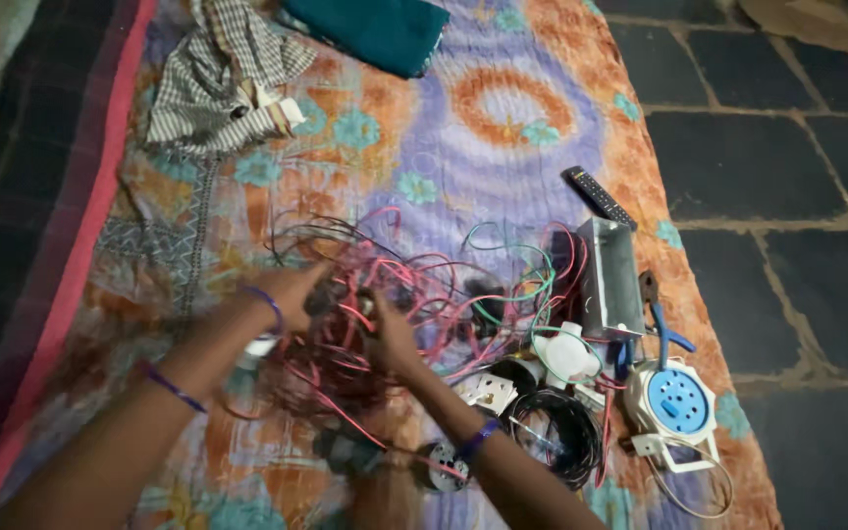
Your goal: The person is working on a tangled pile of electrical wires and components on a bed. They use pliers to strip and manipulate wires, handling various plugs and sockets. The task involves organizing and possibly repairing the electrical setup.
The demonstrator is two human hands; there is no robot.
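Both hands are sunk in a tangle of wires (385, 294), mostly pink/red w/ some black and green. Left hand (291, 294) is at the tangle's left side, fingers curled round a small dark part among the wires; motion blur, so can't tell how tight the grip is. Right hand (390, 339) is just beside it, fingers bent into the middle of the tangle; looks pinched on a wire or small piece, but exact hold is too blurred to tell. Both wrists wear thin purple bands.

Everything lies on a patterned bedspread (463, 147), orange/purple w/ teal flowers. Room: beyond the hands the bedspread is bare up to a checked cloth (218, 79) and a teal folded cloth (375, 29) at the far end. Left of the left hand, open cloth runs to a pink border (80, 255), then dark floor. Right of the right hand it's crowded almost to the bedspread's edge, w/ dark stone floor tiles (787, 196) past that.

Containers: a grey metal box (609, 275) stands well right of the right hand, open side up, red and green wires leading into it; inside not visible. A black remote (599, 196) lies just beyond the box. Blue-handled pliers (660, 319) lie just right of the box. Nearer the person: a white round socket unit w/ blue face (677, 400), a black wire coil (556, 432), a white socket plate (488, 391) close to the right forearm.
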